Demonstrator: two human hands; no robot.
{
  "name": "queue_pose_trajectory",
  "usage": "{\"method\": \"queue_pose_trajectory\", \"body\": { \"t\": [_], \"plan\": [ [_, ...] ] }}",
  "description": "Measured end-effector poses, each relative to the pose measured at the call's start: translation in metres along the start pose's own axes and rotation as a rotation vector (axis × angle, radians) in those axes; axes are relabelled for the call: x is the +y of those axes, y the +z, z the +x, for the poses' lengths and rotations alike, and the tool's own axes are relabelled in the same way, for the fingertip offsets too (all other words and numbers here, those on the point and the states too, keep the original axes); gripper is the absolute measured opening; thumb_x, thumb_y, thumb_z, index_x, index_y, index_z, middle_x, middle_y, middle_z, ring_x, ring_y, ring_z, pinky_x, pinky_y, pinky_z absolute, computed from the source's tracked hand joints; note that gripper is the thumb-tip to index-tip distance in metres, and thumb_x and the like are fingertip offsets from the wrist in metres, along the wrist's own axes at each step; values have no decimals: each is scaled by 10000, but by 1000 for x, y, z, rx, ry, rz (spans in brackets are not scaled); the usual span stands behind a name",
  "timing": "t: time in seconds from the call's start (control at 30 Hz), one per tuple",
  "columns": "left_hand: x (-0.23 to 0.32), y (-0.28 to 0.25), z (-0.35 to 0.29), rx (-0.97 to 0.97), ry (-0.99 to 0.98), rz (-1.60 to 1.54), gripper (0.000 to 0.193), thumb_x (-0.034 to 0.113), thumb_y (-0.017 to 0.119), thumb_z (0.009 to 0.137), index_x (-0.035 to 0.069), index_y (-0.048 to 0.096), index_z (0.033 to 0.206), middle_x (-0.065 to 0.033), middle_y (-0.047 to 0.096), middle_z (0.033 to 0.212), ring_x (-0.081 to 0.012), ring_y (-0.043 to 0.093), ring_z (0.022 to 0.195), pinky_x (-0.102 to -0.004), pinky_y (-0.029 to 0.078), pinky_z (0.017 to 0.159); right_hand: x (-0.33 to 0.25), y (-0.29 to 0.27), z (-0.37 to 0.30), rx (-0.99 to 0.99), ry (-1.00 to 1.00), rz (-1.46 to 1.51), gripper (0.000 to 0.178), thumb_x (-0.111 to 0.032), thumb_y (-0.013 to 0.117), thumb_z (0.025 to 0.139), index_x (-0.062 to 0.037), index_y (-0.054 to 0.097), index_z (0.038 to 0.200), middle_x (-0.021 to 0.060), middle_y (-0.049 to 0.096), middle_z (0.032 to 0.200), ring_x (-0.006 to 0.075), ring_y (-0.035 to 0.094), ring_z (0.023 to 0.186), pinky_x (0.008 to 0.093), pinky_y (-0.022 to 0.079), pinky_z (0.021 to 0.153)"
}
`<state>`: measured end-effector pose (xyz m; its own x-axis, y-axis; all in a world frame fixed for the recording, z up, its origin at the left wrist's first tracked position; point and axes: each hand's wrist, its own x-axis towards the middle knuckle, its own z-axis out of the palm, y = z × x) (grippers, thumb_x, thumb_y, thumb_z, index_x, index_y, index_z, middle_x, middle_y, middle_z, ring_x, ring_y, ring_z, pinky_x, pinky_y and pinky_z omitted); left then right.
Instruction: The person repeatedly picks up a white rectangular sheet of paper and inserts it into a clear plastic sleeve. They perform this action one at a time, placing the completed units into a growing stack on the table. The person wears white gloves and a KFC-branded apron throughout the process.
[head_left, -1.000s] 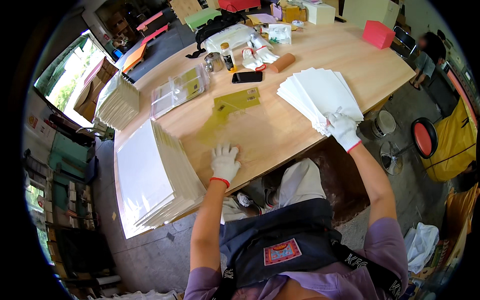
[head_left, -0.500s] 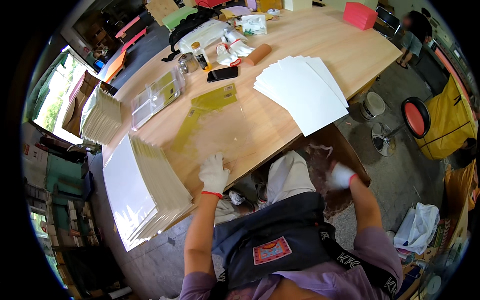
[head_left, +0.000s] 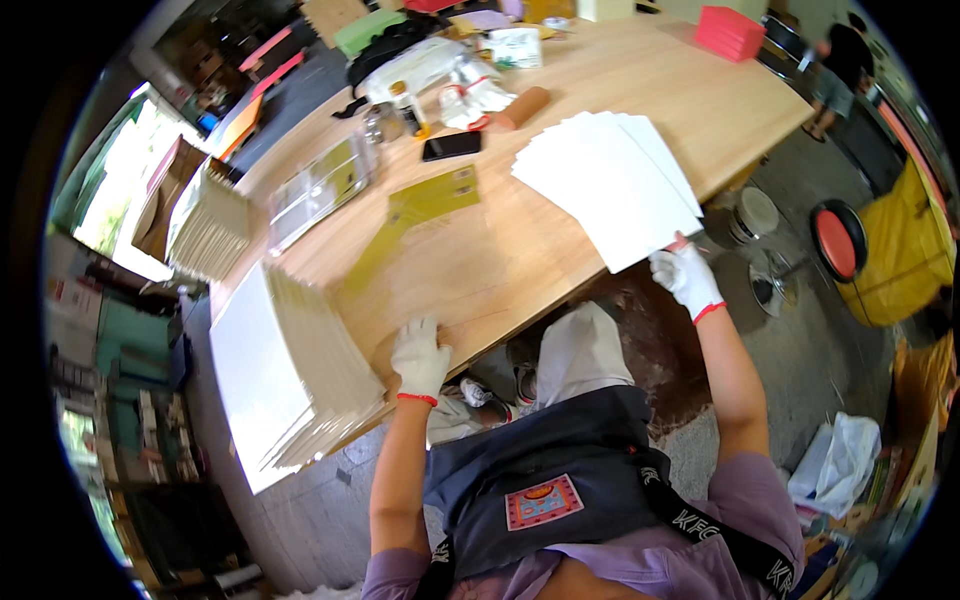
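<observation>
My left hand (head_left: 420, 358), in a white knit glove with a red cuff, lies with its fingers stretched out on the near edge of the wooden table (head_left: 530, 270). Beyond it, olive-yellow strips (head_left: 432, 197) form an angled corner on the tabletop. A fan of white sheets (head_left: 615, 185) lies to the right and slightly overhangs the edge. At its near right corner, my gloved right hand (head_left: 686, 280) grips the edge of a white sheet between thumb and fingers. Left of my left hand stands a tall stack of white sheets in glossy, clear covers (head_left: 290, 370).
Another stack (head_left: 208, 225) stands at the far left, beside a clear plastic pack (head_left: 322, 190). Farther back lie a black phone (head_left: 452, 146), a bottle (head_left: 408, 108), spare gloves (head_left: 475, 100) and a brown roll (head_left: 523, 107). Right of the table are a bucket (head_left: 752, 215) and a round stool (head_left: 838, 240).
My right hand has moved up from beside my lap to the corner of the fanned white sheets. My left hand stays near the table edge, its fingers slightly straighter.
</observation>
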<state>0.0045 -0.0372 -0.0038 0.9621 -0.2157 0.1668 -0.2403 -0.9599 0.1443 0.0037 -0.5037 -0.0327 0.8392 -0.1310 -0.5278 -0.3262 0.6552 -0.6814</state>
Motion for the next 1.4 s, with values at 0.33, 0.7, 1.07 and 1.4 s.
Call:
{"method": "queue_pose_trajectory", "body": {
  "t": [0.33, 0.7, 1.07, 1.4],
  "plan": [
    [-15, 3, -23, 164, -86, -201, 303, 43, 558, 629, 102, 572, 926, -90, 561, 941, -286, 516, 951, -384, 433, 809, 6, 43, 0, 64, -471, -25, 104, -141, 600, 850, -113, 515, 904, -25, 482, 639, 73, 414, 414, 203, 310, 327],
    [-15, 5, -27, 265, -66, -189, 252, 66, 575, 657, 117, 570, 904, -66, 553, 962, -272, 521, 941, -397, 460, 755, 74, 35, -100, -318, 96, -344, 437, -206, 599, 778, 61, 525, 1116, 122, 630, 965, 174, 642, 787, 274, 534, 674],
    [-28, -10, -11, 193, -66, -800, 221, -46, 491, 739, 59, 593, 904, -97, 573, 852, -292, 534, 732, -321, 451, 655, 117, 51, -100, -242, 85, 35, 404, -134, 543, 816, -2, 469, 1191, 124, 583, 1069, 252, 601, 942, 353, 518, 781],
    [1, -12, -41, 274, -47, -484, 496, -64, 523, 699, 110, 523, 1164, -99, 558, 1082, -253, 579, 849, -320, 473, 722, 129, 65, -123, -246, 71, -44, 246, -187, 541, 845, -63, 518, 1057, 22, 581, 842, 98, 536, 546, 205, 392, 392]
  ]
}}
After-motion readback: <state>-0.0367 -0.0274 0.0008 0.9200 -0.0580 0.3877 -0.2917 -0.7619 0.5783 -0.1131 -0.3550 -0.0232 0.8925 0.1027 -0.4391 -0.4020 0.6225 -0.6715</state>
